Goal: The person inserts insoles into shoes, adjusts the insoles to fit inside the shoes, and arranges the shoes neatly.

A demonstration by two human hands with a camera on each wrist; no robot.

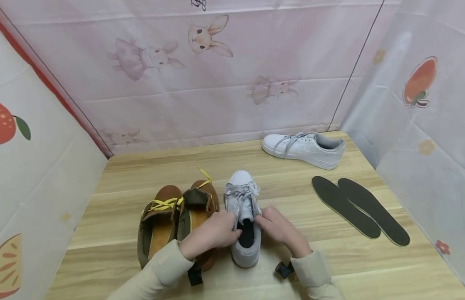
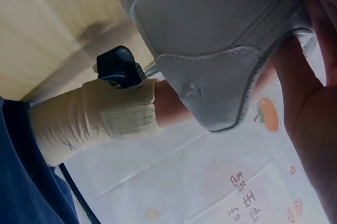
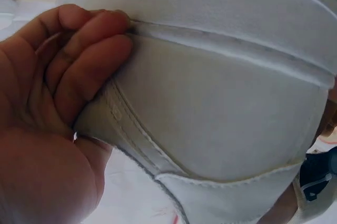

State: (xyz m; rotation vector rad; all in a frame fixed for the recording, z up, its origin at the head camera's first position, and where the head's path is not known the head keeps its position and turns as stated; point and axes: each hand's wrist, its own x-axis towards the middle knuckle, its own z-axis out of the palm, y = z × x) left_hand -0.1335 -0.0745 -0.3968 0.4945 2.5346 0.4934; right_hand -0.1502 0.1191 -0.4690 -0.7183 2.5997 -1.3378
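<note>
Gripped white shoe: The white shoe [image 1: 246,212] is standing upright on the table [image 1: 116,183], near its middle, toe pointing away from the person; its dark inside is showing, and it is probably facing that way so both hands are reaching the collar [image 1: 246,251] easily.
Left hand: The left hand [image 1: 217,229] is pinching the collar's left side between thumb and fingers.
Right hand: The right hand [image 1: 275,225] is pinching the opposite side, fingers curling together against the outer wall, thumb reaching inside; the opposed grips are seemingly holding the opening apart and the shoe steady.
Grey laces: The grey laces [image 1: 241,191] are lying loosely over the tongue, seemingly leaving the throat wide.
Brown shoes: Two are standing side by side to the left, the left brown shoe [image 1: 159,233] and right brown shoe [image 1: 196,214], with yellow laces [image 1: 162,204]; the left forearm is crossing over the right one.
Insoles: Two dark ones, a left insole [image 1: 346,207] and a right insole [image 1: 374,210], are lying flat and close together on the right, likely within easy reach.
Far white shoe: One more white shoe [image 1: 307,151] is resting near the back edge, toe pointing left, making two white and four altogether.
</note>
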